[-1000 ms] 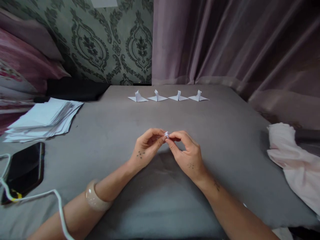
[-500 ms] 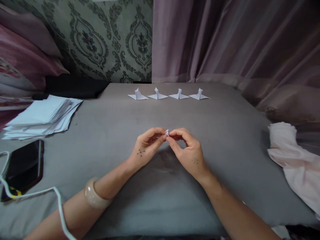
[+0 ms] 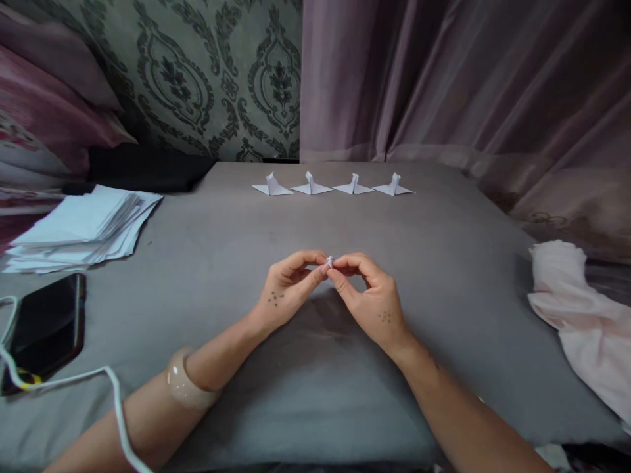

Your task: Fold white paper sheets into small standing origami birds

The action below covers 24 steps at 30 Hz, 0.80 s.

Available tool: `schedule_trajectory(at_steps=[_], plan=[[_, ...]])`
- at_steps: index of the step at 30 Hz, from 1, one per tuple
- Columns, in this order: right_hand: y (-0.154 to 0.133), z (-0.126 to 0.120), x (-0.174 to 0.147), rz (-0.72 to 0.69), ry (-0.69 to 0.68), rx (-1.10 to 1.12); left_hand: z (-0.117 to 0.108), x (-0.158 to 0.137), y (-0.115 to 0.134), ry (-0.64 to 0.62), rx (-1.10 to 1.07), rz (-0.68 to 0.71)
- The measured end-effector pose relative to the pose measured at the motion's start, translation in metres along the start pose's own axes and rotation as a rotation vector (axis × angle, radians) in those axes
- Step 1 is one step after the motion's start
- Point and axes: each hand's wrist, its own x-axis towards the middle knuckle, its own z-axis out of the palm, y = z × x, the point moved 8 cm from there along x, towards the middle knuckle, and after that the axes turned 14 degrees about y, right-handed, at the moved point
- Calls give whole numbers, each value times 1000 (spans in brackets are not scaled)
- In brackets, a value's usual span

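A small piece of folded white paper [image 3: 330, 261] is pinched between my two hands at the middle of the view. My left hand [image 3: 290, 286] grips its left side between thumb and fingertips. From the other side, my right hand [image 3: 372, 289] holds it the same way, the two thumbs nearly touching. Most of the paper is hidden by the fingers, so its full shape cannot be made out. Beyond my hands, several folded white paper figures [image 3: 353, 185] stand in a row, each with flat pointed sides and an upright middle part.
A grey cloth [image 3: 221, 223] covers the surface. At left lie a stack of white paper sheets [image 3: 73, 223] and a black phone [image 3: 46, 335]. A white cable [image 3: 118, 407] crosses my left forearm. Pale pink fabric [image 3: 582, 309] lies at right; a purple curtain [image 3: 394, 79] hangs behind.
Both hands stay almost in place around the folded paper. My left hand has shifted very slightly; the row of paper figures is unchanged.
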Motion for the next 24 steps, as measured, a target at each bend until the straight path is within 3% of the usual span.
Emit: schedule_trajectory(at_steps=[5,17,24], plan=[[0,1,0,20,-28,21,-1,0,0,10,20,-44],[-10,-3,2,-132,-22,-56,1,2,1,24,17,-53],[5,1,-1,24,-34,28,-2,2,-5,67,-15,-78]])
